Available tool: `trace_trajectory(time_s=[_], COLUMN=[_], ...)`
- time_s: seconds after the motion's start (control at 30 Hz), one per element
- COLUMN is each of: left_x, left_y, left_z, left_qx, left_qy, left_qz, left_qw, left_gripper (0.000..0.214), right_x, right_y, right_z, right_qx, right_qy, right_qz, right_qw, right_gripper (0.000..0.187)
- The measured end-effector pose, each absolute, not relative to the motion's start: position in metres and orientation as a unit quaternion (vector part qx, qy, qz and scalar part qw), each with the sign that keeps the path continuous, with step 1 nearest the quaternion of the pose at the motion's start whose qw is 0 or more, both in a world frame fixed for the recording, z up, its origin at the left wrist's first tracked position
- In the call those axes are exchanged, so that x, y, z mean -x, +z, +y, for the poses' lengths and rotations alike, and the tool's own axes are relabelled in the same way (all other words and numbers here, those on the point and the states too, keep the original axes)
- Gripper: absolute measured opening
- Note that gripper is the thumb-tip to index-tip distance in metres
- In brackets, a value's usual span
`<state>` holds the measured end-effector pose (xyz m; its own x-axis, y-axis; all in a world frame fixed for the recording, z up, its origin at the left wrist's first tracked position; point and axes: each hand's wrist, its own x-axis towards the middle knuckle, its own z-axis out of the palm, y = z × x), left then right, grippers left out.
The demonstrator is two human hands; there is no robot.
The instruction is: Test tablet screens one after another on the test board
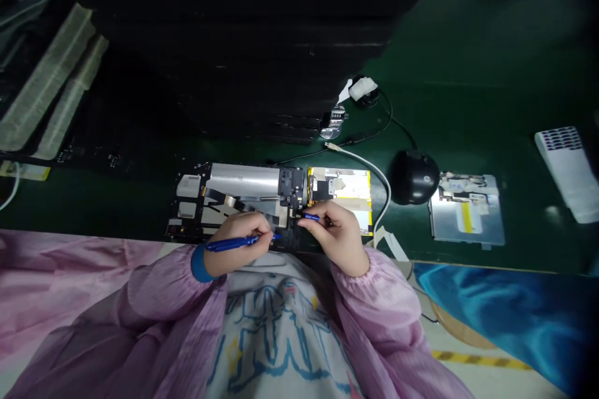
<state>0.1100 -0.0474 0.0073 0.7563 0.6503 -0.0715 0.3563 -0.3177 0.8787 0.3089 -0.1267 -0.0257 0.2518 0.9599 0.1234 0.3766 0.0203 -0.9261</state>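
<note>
My left hand (241, 240) is closed around a blue pen (229, 244), its tip end pointing right over an opened electronic device (189, 186). My right hand (340, 235) pinches a small blue piece (311, 216) that resembles a pen cap. Both hands hover at the device's near right part, a short distance apart. Inside the device lie a long silver battery (243, 181) and black boards. Just right of it, partly under my right hand, is a yellow-edged flat part (358, 182) with a dark connector board. My fingers hide some of the device's near edge.
A black mouse (414, 177) and a white cable (374, 171) lie to the right. Beyond them are a silver panel (444, 218) and a white object with a patterned top (568, 174). A small metal item (332, 123) stands by the large black stack (243, 43) behind.
</note>
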Motion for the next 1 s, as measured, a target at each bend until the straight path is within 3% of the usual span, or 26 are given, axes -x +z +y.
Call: trace_trajectory(time_s=[0.2, 0.47, 0.8, 1.0], left_x=[-0.109, -0.101, -0.094, -0.089], left_y=[0.005, 0.012, 0.017, 0.019], left_z=[-0.047, -0.048, -0.052, -0.047], left_qx=[-0.797, -0.652, -0.665, -0.754], left_qy=[0.151, 0.287, 0.312, 0.292], left_qz=[0.314, 0.230, 0.246, 0.207], left_qw=[0.493, 0.663, 0.633, 0.552], left_gripper=[0.014, 0.018, 0.018, 0.014], right_x=[-0.304, -0.293, -0.280, -0.256], right_y=[-0.027, -0.012, -0.003, 0.004], right_z=[-0.131, -0.138, -0.135, -0.133], right_qx=[0.614, 0.581, 0.557, 0.503], right_qy=[0.318, 0.328, 0.334, 0.390], right_qz=[-0.525, -0.585, -0.603, -0.629], right_qw=[0.496, 0.461, 0.462, 0.447], right_gripper=[0.023, 0.016, 0.016, 0.022])
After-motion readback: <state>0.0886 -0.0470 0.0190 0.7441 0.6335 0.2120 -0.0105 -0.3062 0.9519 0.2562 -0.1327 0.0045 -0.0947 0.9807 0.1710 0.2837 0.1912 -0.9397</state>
